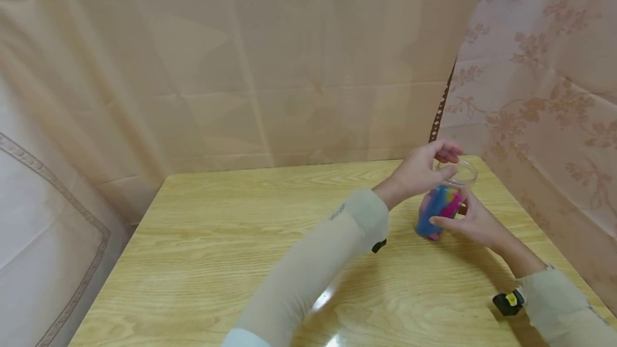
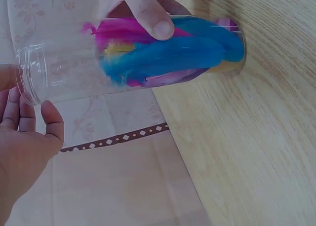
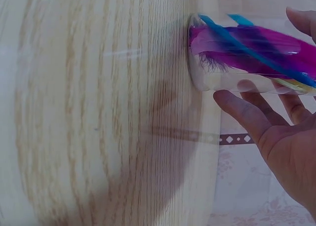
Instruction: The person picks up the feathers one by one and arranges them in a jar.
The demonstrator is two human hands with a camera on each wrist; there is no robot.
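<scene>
A clear cylindrical jar (image 1: 436,213) holds blue, magenta, purple and yellow feathers (image 2: 168,53). It leans in the head view, its base at or just above the tabletop; contact is hard to tell. My right hand (image 1: 474,221) grips the jar's body, thumb on the near side and fingers behind; the right hand (image 3: 289,142) also shows below the jar in the right wrist view. Up at the jar's clear ringed top (image 2: 33,75), my left hand (image 1: 419,173) holds the edge between thumb and fingers. Whether that ring is a lid or the mouth is unclear.
A wood-grain table (image 1: 202,261) lies under both hands. Beige cloth (image 1: 289,68) hangs behind it, and a flowered pink curtain (image 1: 544,95) runs along the right edge, close to the jar. White cloth (image 1: 43,229) hangs on the left.
</scene>
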